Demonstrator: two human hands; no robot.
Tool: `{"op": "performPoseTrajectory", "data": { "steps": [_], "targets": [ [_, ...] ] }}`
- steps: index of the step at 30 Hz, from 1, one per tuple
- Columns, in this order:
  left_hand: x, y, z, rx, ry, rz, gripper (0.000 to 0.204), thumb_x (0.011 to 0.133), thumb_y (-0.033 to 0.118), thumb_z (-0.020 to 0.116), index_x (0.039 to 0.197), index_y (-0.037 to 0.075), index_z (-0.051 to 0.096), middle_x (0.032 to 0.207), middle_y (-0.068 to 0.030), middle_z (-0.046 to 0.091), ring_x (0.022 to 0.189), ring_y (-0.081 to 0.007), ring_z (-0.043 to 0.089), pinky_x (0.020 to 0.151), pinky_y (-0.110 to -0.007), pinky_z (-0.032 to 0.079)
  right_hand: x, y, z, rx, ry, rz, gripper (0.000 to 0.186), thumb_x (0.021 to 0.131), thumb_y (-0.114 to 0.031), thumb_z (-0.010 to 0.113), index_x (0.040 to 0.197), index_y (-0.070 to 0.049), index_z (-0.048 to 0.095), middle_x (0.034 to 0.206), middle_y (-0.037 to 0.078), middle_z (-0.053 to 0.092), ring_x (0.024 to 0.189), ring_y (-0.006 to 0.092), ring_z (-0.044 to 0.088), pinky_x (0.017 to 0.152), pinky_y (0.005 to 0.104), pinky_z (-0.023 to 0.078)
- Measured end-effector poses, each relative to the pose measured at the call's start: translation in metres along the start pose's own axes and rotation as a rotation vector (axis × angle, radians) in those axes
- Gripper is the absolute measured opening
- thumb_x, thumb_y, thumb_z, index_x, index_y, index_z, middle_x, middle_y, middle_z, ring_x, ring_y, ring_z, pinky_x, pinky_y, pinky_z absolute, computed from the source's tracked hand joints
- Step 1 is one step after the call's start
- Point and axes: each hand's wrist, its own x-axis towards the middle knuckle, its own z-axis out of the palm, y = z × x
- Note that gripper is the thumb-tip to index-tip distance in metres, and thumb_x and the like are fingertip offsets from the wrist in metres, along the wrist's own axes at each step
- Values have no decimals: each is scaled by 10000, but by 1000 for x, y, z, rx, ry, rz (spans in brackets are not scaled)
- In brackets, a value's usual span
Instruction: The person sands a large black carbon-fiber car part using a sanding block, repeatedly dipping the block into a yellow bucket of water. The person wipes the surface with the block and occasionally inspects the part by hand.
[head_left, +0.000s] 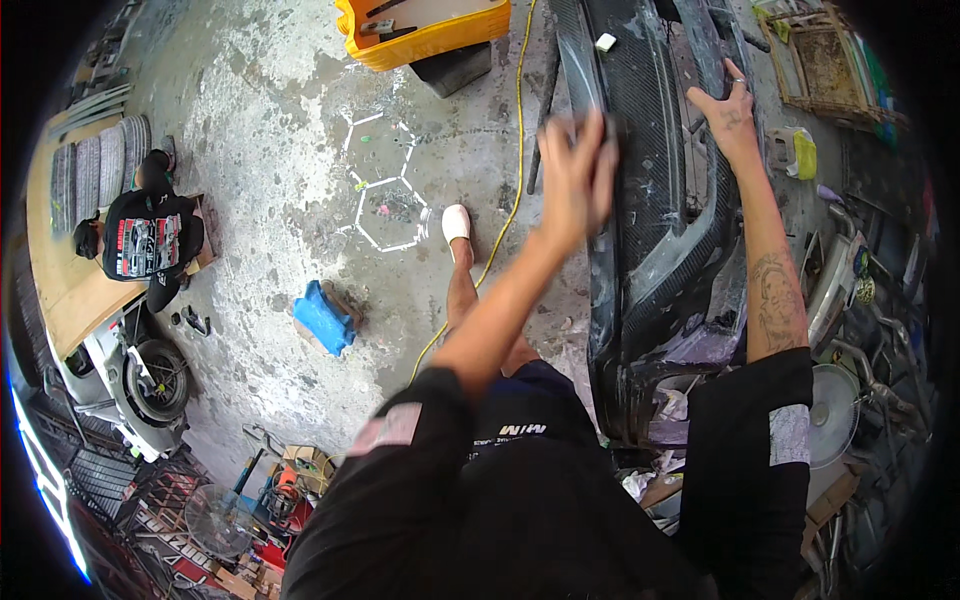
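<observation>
Visibly, the curved, woven-textured panel (pixel 640 130) is touched by the right hand (pixel 735 115), fingers spread; the left hand (pixel 578 180) is blurred, its fingers' closure impossible to tell.

yellow tub (pixel 432 45) | yellow cord (pixel 519 130) | blue bundle (pixel 324 318) | tyres (pixel 87 172)

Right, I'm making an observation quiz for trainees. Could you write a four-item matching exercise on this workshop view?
1. Left hand
2. Right hand
3. Bin
4. Crumpled bundle on the floor

A. Yellow
B. At the black panel's right side
C. Blue
D. Blurred, by the panel's left edge

Pairs: 1-D; 2-B; 3-A; 4-C
</observation>
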Motion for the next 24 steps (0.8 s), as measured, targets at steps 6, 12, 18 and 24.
{"op": "performPoseTrajectory", "data": {
  "steps": [6, 12, 18, 24],
  "targets": [
    [34, -30, 14, 20, 5, -101, 487, 917, 33, 681, 1396, 7, 601, 1220, -274, 543, 1090, -410, 539, 981, -499, 427, 12, 3, 10, 24, -15, -44, 992, 787, -480, 822, 1568, -87, 355, 1450, 302, 505, 1387, 439, 429, 1154, 461, 383],
    [33, -26, 6, 32, -107, -50, 586, 922, 34, 688, 1489, 44, 543, 1236, -218, 556, 1084, -344, 526, 948, -421, 438, 22, -25, 3, 52, -15, 19, 900, 832, -379, 786, 1565, -85, 355, 1492, 248, 464, 1401, 432, 401, 1166, 470, 366],
    [291, -228, 69, 34, 93, -93, 367, 994, 118, 653, 1349, 25, 636, 1226, -213, 616, 1114, -336, 586, 992, -411, 469, 68, -51, 20, 114, -70, 52, 858, 800, -182, 738, 1560, -55, 362, 1518, 216, 424, 1408, 402, 415, 1192, 445, 341],
    [384, -502, 67, 171, 51, -245, 321, 966, 173, 674, 1230, -9, 672, 1142, -262, 540, 972, -403, 602, 911, -455, 498, 109, -65, 38, 145, -145, 351, 927, 722, -62, 602, 1603, -74, 315, 1533, 161, 431, 1416, 295, 428, 1204, 394, 304]
  ]
}}
